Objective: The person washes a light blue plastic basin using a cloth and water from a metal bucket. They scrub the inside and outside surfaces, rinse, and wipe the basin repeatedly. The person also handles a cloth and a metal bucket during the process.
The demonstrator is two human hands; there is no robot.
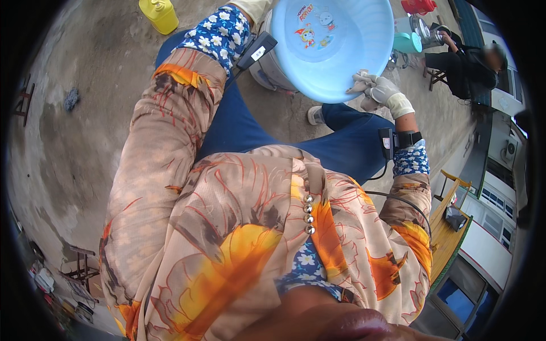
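A light blue plastic basin (341, 51) with cartoon prints inside is tilted before me, over a whitish bucket (266, 70). At its near right rim, my right hand (381, 90), in a pale glove, grips a grey cloth (361, 81). The cloth lies over the rim, part inside the basin and part hanging outside. My left hand (254, 7) is gloved too and sits by the basin's far left side. The top edge of the picture cuts off its fingers, so its hold is hidden.
A yellow plastic jug (158, 16) stands on the concrete floor at far left. A grey scrubbing pad (71, 99) lies farther left. On the right are a turquoise jug (407, 42), a red container (419, 6) and a seated person (469, 72). A wooden bench (448, 217) stands behind.
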